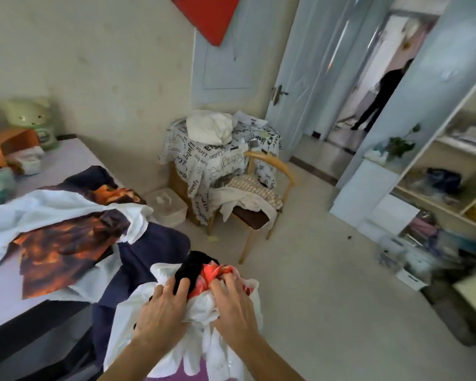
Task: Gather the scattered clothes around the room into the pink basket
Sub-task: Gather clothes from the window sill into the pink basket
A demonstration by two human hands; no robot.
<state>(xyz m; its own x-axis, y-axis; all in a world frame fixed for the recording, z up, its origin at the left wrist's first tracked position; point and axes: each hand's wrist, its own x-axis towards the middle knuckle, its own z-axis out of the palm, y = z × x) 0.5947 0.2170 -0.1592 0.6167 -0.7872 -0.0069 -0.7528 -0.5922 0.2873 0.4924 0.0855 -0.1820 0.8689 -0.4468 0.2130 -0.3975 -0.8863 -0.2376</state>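
Observation:
Low in the head view I hold a bundle of clothes point(201, 306): white fabric, a black piece point(188, 266) and a red-orange piece point(215, 273). My left hand point(162, 309) presses on the white and black cloth. My right hand point(231, 301) grips the red and white cloth. A strip of the pink basket point(176, 373) shows under the bundle at the bottom edge. More clothes lie around: a white cloth point(209, 127) on the covered table, a beige and patterned pile point(248, 195) on the chair, and white garments point(66, 204) on the bed.
The bed point(8, 292) with a flame-print cover point(63, 248) runs along the left. A wooden chair point(275, 171) and a table under a lettered cloth point(217, 158) stand ahead. Shelves point(451, 188) fill the right. A person stands beyond the open door point(379, 97).

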